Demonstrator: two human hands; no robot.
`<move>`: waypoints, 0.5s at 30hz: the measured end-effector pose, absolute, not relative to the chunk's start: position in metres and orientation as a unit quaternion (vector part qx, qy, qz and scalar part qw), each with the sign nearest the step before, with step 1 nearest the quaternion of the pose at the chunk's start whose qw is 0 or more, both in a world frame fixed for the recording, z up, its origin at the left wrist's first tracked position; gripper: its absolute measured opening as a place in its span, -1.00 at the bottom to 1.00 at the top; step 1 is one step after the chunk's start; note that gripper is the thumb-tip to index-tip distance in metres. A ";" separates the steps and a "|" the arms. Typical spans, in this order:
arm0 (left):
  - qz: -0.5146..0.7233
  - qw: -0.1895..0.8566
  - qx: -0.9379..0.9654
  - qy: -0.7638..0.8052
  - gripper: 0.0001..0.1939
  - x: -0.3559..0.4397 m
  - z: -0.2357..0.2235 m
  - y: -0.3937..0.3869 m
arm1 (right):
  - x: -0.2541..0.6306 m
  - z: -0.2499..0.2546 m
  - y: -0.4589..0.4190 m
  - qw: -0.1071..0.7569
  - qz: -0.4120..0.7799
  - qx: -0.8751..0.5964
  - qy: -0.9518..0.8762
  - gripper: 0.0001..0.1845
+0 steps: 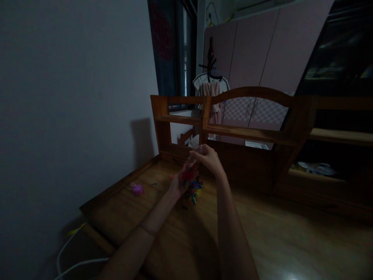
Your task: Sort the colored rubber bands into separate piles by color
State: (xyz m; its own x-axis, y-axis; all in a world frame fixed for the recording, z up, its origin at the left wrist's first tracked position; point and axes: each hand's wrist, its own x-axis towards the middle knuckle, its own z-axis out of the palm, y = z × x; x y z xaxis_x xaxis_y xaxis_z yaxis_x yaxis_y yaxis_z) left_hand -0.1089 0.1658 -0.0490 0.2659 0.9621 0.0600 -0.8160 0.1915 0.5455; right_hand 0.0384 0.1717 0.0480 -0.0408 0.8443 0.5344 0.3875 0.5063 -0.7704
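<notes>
Over the wooden desk, my left hand (181, 182) grips the lower part of a clear plastic container (194, 155) with something red in its lower end. The container is tilted, and the dim light leaves its exact kind unclear. My right hand (210, 160) has its thumb and fingers closed around the upper end. Just below and beyond my left hand lies a pile of small blue, yellow and green pieces (194, 191), partly hidden by that hand. Further left on the desk sits a small round purple object (137, 189) with a pale pink part sticking out.
A wooden shelf unit (250, 134) rises along the desk's back edge. The white wall (87, 97) borders the left side. White cables (62, 249) hang by the desk's left front corner. A plastic bag (317, 168) lies in the right shelf. Clothes (211, 85) hang behind.
</notes>
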 end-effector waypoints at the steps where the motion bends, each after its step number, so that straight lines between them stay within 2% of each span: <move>1: 0.589 0.756 0.239 0.154 -0.77 -0.110 -0.051 0.167 | 0.039 0.049 0.171 0.535 0.213 -0.446 -0.686 -0.53; 8: 0.586 0.760 0.228 0.165 -0.79 -0.113 -0.056 0.172 | 0.043 0.054 0.168 0.559 0.199 -0.453 -0.665 -0.51; 15: 0.566 0.778 0.252 0.106 -0.62 -0.116 -0.054 0.169 | 0.049 0.052 0.172 0.585 0.194 -0.454 -0.643 -0.50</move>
